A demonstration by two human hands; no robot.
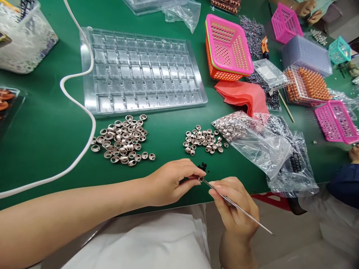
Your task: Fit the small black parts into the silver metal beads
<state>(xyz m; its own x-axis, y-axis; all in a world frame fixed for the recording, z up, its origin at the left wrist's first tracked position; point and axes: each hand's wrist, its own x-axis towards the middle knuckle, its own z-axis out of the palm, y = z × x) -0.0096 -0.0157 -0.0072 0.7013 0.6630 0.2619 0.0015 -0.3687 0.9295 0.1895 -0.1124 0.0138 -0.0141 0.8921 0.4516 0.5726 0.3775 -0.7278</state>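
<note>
Pinching a small metal ring (pixel 201 179) between thumb and fingertips, the left hand (pixel 171 183) hovers just past the near edge of the green table (pixel 50 127). The right hand (pixel 234 209) grips a thin metal pick (pixel 238 206) like a pen, its tip touching the ring while its long end slants down to the right. Both hands are closed on what they hold.

Just beyond the ring lies a tiny heap of black bits (pixel 202 166). Farther up the table sit two loose piles of the same rose-coloured rings: a big pile (pixel 122 140) on the left and a small pile (pixel 204 140) on the right, well apart from each other. A clear bag (pixel 246 138) right of the small pile holds more rings, and it overlaps a second bag (pixel 294 164) with black parts inside.

Behind the big pile lies a clear tray (pixel 140 71) of many square pockets. A white cord (pixel 84 108) loops down its left side. A folded red cloth (pixel 242 95) lies past the bags, below stacked pink and orange baskets (pixel 227 48). More pink baskets (pixel 335 121), a teal basket (pixel 339 50) and a rack of orange parts (pixel 308 86) fill the right end. Another person's hands (pixel 307 9) show at the top right corner.
</note>
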